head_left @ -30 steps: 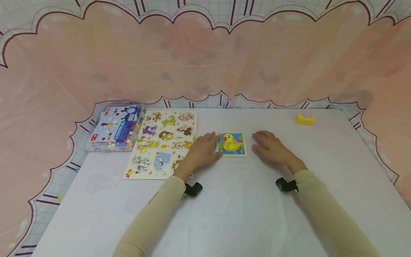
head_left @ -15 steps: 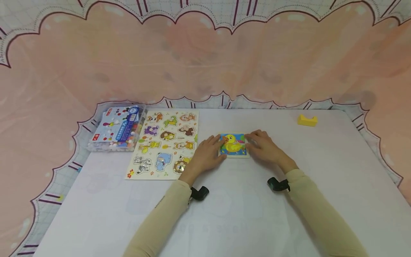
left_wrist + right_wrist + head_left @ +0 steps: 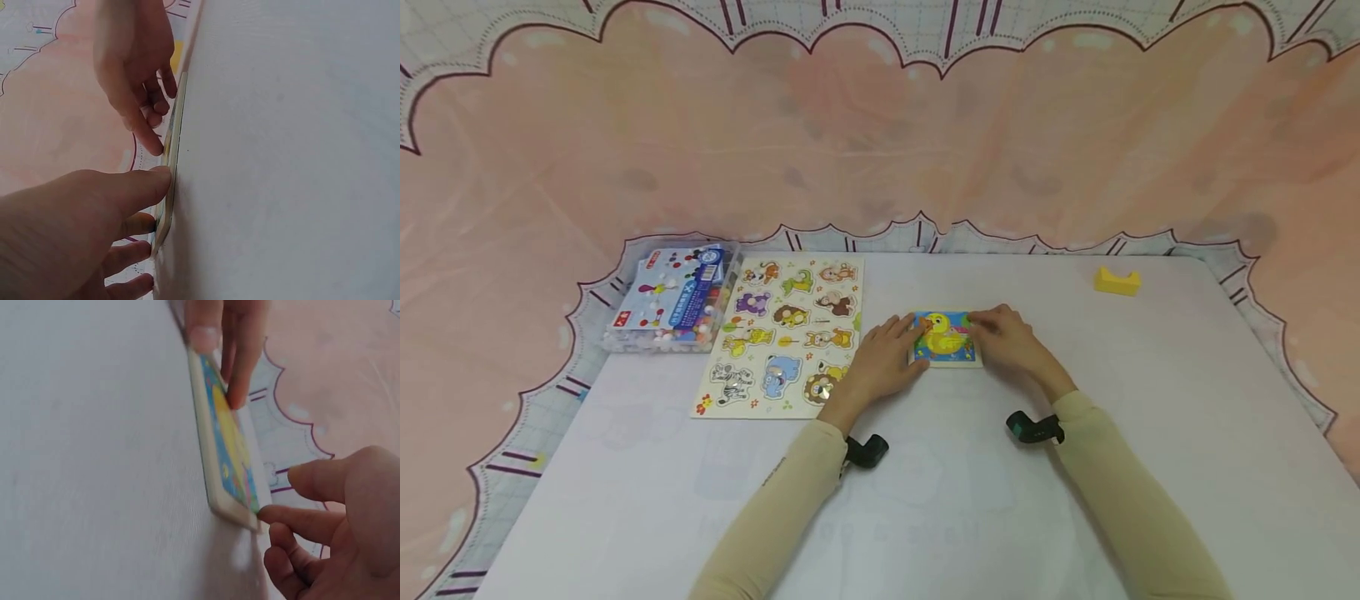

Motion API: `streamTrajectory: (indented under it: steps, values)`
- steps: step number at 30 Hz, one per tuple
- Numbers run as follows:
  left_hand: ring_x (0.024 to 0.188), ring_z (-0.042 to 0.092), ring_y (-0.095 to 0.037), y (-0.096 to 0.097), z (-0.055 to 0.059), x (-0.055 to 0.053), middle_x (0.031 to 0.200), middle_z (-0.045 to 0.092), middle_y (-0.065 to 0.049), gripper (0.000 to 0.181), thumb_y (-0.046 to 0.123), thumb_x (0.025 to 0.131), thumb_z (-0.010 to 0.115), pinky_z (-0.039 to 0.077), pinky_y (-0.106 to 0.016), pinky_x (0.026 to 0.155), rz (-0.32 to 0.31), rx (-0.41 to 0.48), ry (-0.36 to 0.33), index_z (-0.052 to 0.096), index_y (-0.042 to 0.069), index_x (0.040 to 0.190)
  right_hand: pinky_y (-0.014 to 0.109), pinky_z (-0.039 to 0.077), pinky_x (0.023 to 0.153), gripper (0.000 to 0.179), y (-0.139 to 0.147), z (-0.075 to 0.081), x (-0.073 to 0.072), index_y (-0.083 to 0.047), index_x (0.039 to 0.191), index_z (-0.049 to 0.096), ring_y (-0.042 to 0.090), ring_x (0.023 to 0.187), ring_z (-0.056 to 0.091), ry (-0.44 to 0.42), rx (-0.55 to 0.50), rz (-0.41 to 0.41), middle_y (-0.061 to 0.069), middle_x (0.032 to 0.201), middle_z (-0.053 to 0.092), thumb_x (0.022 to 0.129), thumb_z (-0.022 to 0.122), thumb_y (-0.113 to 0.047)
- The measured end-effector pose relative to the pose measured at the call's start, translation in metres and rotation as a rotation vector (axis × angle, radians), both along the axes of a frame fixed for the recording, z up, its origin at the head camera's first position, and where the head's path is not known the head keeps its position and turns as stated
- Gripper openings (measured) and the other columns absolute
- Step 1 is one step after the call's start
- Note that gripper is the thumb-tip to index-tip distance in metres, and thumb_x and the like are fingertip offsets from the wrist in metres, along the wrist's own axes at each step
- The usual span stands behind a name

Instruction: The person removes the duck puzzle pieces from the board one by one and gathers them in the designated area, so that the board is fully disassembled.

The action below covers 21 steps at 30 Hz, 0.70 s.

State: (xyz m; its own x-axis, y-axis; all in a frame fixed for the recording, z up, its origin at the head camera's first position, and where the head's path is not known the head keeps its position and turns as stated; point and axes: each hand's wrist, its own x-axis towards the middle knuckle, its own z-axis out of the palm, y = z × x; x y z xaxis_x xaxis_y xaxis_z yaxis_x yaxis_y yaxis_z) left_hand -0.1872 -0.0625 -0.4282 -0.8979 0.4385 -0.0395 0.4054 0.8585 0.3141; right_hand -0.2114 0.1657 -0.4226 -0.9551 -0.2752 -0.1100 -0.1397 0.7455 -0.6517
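A small square wooden puzzle (image 3: pixel 949 340) with a yellow duck on blue lies on the white table in the head view. My left hand (image 3: pixel 886 358) rests at its left side. In the right wrist view, that hand's thumb (image 3: pixel 204 339) touches the frame's near corner and a finger (image 3: pixel 240 387) reaches onto the picture. My right hand (image 3: pixel 1011 342) is at the puzzle's right side. Its index fingertip touches the far right corner in the right wrist view, with the thumb (image 3: pixel 319 479) held apart and other fingers curled. Nothing is visible between that thumb and index.
Left of the puzzle lies a larger peg board (image 3: pixel 775 350) with several animal pieces, partly under my left forearm. Beside it stands a clear plastic box (image 3: pixel 673 292) of coloured pieces with a printed sheet. A yellow notched block (image 3: pixel 1117 282) sits at the far right.
My right hand has moved left from beside the puzzle to its far right corner. My left hand has shifted slightly right, its fingers now over the puzzle's left edge. The puzzle stays on the table.
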Motion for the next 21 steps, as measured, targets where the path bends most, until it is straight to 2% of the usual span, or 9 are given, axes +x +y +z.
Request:
streamTrajectory:
  steps: [4, 7, 11, 12, 14, 15, 17, 19, 21]
  values:
    - [0.143, 0.025, -0.03, 0.0, 0.0, 0.0, 0.156, 0.027, -0.007, 0.063, 0.042, 0.093, 0.056, 0.023, -0.048, 0.115, 0.0, 0.005, -0.004, 0.036, 0.017, 0.147, 0.052, 0.037, 0.097, 0.045, -0.007, 0.006, -0.001, -0.003, 0.133, 0.053, 0.034, 0.114, 0.046, -0.081, -0.023, -0.049, 0.02, 0.121, 0.051, 0.098, 0.046, -0.03]
    - [0.143, 0.025, -0.031, -0.001, 0.0, 0.0, 0.156, 0.027, -0.007, 0.063, 0.042, 0.092, 0.056, 0.024, -0.049, 0.115, -0.002, 0.005, 0.0, 0.036, 0.017, 0.146, 0.053, 0.035, 0.105, 0.048, -0.012, 0.011, 0.0, -0.002, 0.137, 0.048, 0.037, 0.126, 0.043, -0.164, -0.054, -0.077, 0.022, 0.134, 0.048, 0.099, 0.044, -0.031]
    - [0.143, 0.026, -0.031, -0.001, 0.001, -0.001, 0.155, 0.027, -0.007, 0.062, 0.042, 0.092, 0.057, 0.024, -0.049, 0.115, -0.003, 0.014, 0.007, 0.038, 0.017, 0.145, 0.05, 0.027, 0.113, 0.054, -0.017, 0.017, -0.002, -0.002, 0.141, 0.042, 0.034, 0.139, 0.031, -0.275, -0.149, -0.134, 0.018, 0.148, 0.038, 0.098, 0.042, -0.035]
    - [0.143, 0.025, -0.031, -0.001, 0.001, -0.001, 0.156, 0.027, -0.007, 0.061, 0.042, 0.092, 0.057, 0.023, -0.049, 0.115, -0.003, 0.015, 0.005, 0.039, 0.017, 0.145, 0.048, 0.031, 0.111, 0.055, -0.018, 0.018, -0.002, -0.002, 0.142, 0.041, 0.033, 0.135, 0.036, -0.299, -0.194, -0.155, 0.016, 0.147, 0.04, 0.098, 0.042, -0.035]
    - [0.143, 0.024, -0.031, 0.0, 0.001, -0.002, 0.156, 0.027, -0.007, 0.061, 0.042, 0.092, 0.056, 0.023, -0.049, 0.115, 0.0, 0.015, -0.005, 0.039, 0.018, 0.145, 0.038, 0.045, 0.095, 0.053, -0.018, 0.017, -0.003, -0.003, 0.141, 0.042, 0.028, 0.109, 0.053, -0.336, -0.291, -0.205, 0.014, 0.119, 0.058, 0.098, 0.043, -0.035]
    - [0.143, 0.024, -0.031, 0.0, 0.001, -0.002, 0.156, 0.027, -0.007, 0.061, 0.042, 0.092, 0.056, 0.022, -0.049, 0.116, 0.0, 0.014, -0.007, 0.039, 0.018, 0.145, 0.032, 0.046, 0.083, 0.052, -0.017, 0.016, -0.003, -0.003, 0.141, 0.043, 0.024, 0.092, 0.054, -0.352, -0.342, -0.227, 0.011, 0.101, 0.06, 0.098, 0.044, -0.034]
    - [0.144, 0.024, -0.03, -0.001, 0.0, -0.003, 0.156, 0.026, -0.006, 0.061, 0.043, 0.092, 0.056, 0.022, -0.049, 0.116, 0.002, 0.013, -0.017, 0.039, 0.019, 0.145, 0.025, 0.039, 0.065, 0.049, -0.015, 0.013, -0.004, -0.004, 0.139, 0.046, 0.017, 0.07, 0.043, -0.388, -0.441, -0.278, 0.003, 0.076, 0.048, 0.099, 0.045, -0.031]
    - [0.144, 0.023, -0.03, -0.001, 0.0, -0.003, 0.156, 0.026, -0.006, 0.061, 0.042, 0.092, 0.057, 0.021, -0.048, 0.116, 0.002, 0.016, -0.025, 0.039, 0.019, 0.145, 0.022, 0.034, 0.059, 0.046, -0.013, 0.01, -0.004, -0.006, 0.138, 0.048, 0.014, 0.063, 0.037, -0.412, -0.506, -0.319, 0.0, 0.068, 0.035, 0.099, 0.045, -0.03]
    - [0.144, 0.023, -0.031, -0.001, 0.0, -0.002, 0.156, 0.026, -0.006, 0.06, 0.042, 0.092, 0.057, 0.021, -0.049, 0.116, -0.002, 0.024, -0.026, 0.04, 0.018, 0.145, 0.02, 0.036, 0.059, 0.045, -0.012, 0.009, -0.004, -0.007, 0.137, 0.049, 0.011, 0.068, 0.04, -0.418, -0.529, -0.348, -0.001, 0.074, 0.04, 0.099, 0.046, -0.03]
